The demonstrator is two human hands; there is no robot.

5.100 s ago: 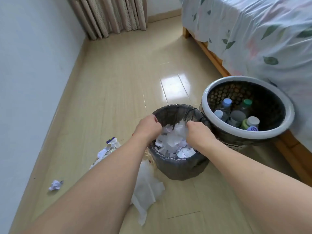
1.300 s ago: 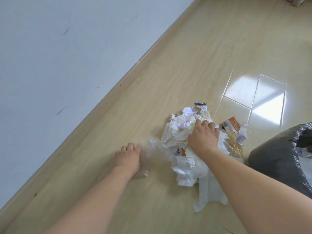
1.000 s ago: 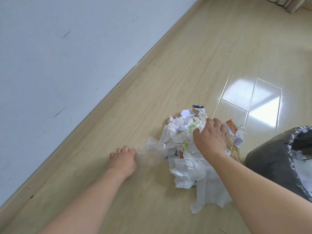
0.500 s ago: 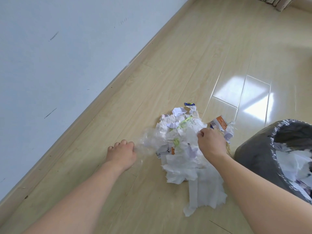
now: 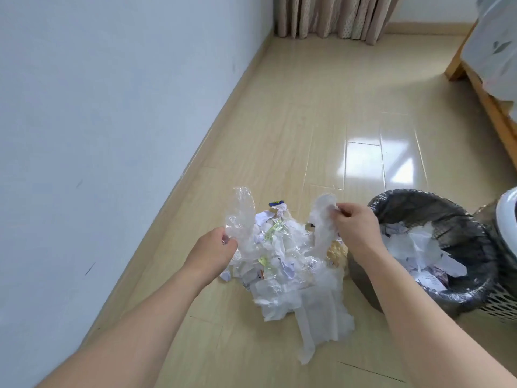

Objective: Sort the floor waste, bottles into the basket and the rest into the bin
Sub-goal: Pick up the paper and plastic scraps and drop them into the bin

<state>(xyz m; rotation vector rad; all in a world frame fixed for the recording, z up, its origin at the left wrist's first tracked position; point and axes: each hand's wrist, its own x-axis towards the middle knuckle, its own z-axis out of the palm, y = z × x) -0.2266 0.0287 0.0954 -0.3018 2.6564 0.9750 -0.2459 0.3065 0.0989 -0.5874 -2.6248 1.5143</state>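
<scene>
A heap of crumpled paper, tissue and clear plastic waste (image 5: 282,264) lies on the wooden floor between my arms. My left hand (image 5: 214,252) grips a clear plastic wrapper (image 5: 240,214) that stands up from the heap's left side. My right hand (image 5: 355,228) pinches a white tissue piece (image 5: 321,222) lifted above the heap's right side. The bin (image 5: 458,292), lined with a black bag and holding white paper scraps, stands just right of my right hand. Only a sliver of the white-rimmed basket (image 5: 510,217) shows at the right edge.
A pale wall (image 5: 112,107) with a wooden skirting runs along the left. Curtains (image 5: 333,15) hang at the far end. A wooden bed frame (image 5: 489,107) with a leaf-print cover fills the upper right. A long tissue strip (image 5: 321,331) trails from the heap toward me.
Both hands have risen off the floor, the left lifting the clear wrapper, the right lifting a tissue piece. My view has swung right and up, bringing the bin fully in.
</scene>
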